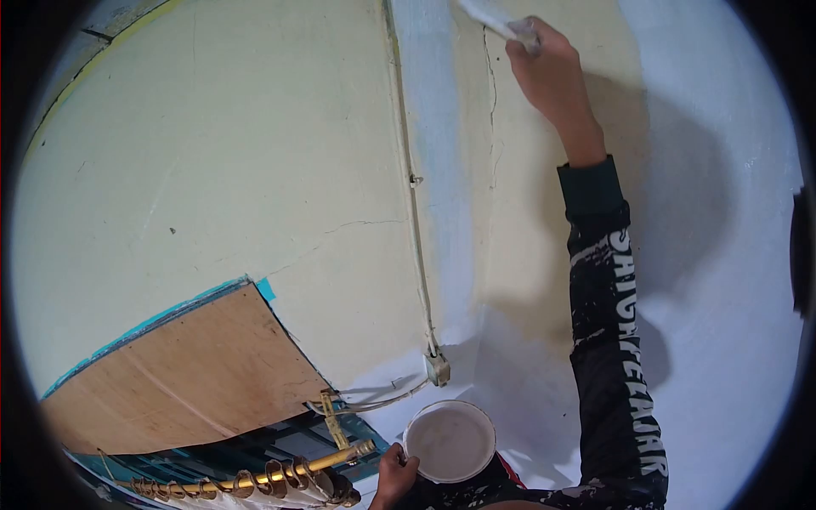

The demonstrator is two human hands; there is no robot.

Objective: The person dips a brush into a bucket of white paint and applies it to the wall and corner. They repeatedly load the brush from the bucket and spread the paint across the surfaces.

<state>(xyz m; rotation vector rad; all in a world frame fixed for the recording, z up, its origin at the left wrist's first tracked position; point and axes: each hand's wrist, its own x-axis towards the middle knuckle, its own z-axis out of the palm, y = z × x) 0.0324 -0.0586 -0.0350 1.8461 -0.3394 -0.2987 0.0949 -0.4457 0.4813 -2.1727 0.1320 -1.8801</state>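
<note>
My right hand (548, 64) is raised high against the cream wall (289, 127), its fingers closed around a paintbrush (489, 15). The brush's white end is blurred and partly cut off by the top edge of the view. Low in the view, my left hand (395, 476) grips the rim of a round paint bucket (450, 442) from its left side. Whitish paint shows inside the bucket. A pale bluish-white painted strip (438, 153) runs down the wall to the left of the brush, and a thin crack lies just below it.
A wall-mounted conduit (411, 204) drops to a small electrical box (437, 370). At lower left are a brown wooden panel (187, 365) and a golden curtain rod (323, 461) with curtain rings, close to my left hand. White-painted wall (722, 280) spreads on the right.
</note>
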